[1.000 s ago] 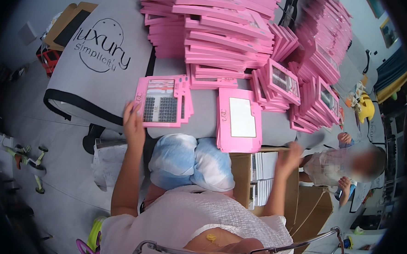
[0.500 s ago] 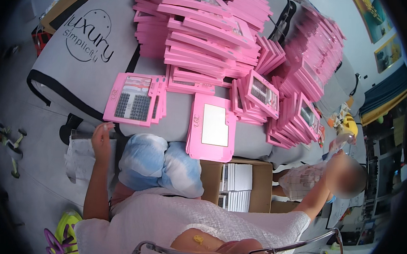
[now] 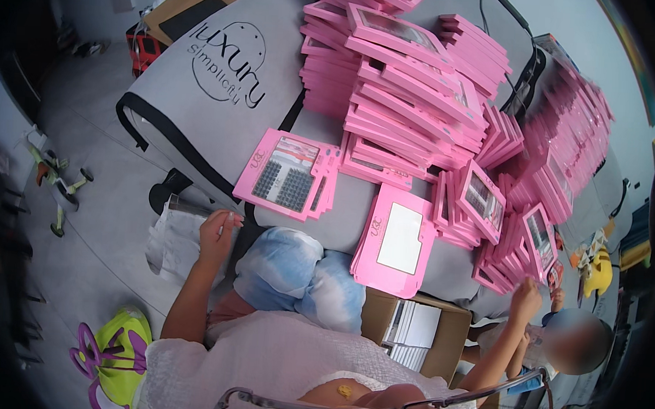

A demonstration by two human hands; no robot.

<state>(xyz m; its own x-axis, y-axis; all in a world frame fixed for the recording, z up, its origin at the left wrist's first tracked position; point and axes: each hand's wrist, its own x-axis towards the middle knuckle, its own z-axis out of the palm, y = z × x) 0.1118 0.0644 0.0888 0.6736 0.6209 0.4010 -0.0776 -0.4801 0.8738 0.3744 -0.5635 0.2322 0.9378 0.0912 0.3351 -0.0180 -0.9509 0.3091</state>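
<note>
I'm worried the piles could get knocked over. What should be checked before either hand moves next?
1. Left hand empty: ok, it holds nothing and is beside the white bag.
2. Right hand grip: cannot tell; it is at the leaning pink boxes.
3. Tall pink stack steady: not ok, its boxes lie askew.
4. Open pink case flat on the grey cover: ok.
5. Other person's hand clear of the right hand: not ok, it is close by.
</note>
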